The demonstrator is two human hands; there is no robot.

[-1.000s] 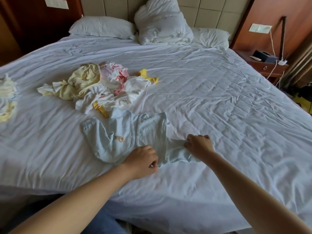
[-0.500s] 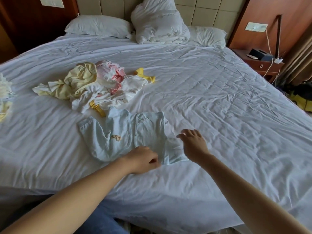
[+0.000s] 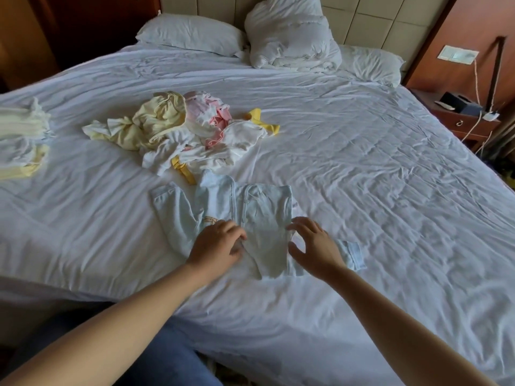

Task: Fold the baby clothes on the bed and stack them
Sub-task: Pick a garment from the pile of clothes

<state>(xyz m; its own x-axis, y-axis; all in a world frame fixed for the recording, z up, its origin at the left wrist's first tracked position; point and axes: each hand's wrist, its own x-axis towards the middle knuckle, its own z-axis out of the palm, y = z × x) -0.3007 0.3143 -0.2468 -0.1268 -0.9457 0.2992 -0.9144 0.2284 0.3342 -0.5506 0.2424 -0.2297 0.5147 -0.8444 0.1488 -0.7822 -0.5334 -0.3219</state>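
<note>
A light blue baby garment [image 3: 259, 215] lies spread flat on the white bed sheet [image 3: 376, 190] near the front edge. My left hand [image 3: 217, 243] sits on its lower middle, fingers curled and pinching the fabric beside the button strip. My right hand [image 3: 312, 243] is over the garment's right edge with fingers spread, holding nothing. One sleeve [image 3: 352, 254] sticks out to the right of that hand. A loose pile of yellow, pink and white baby clothes [image 3: 192, 135] lies just beyond. Folded pale yellow and white clothes [image 3: 22, 137] are stacked at the far left.
Two pillows [image 3: 189, 34] and a bunched duvet [image 3: 292, 37] lie at the headboard. A wooden nightstand [image 3: 459, 121] with a dark box and cables stands at the right of the bed. My legs in blue jeans [image 3: 161, 360] are against the front edge.
My right hand let go of the right sleeve, opened and moved left over the garment's edge. My left hand slid from the hem up onto the garment's middle.
</note>
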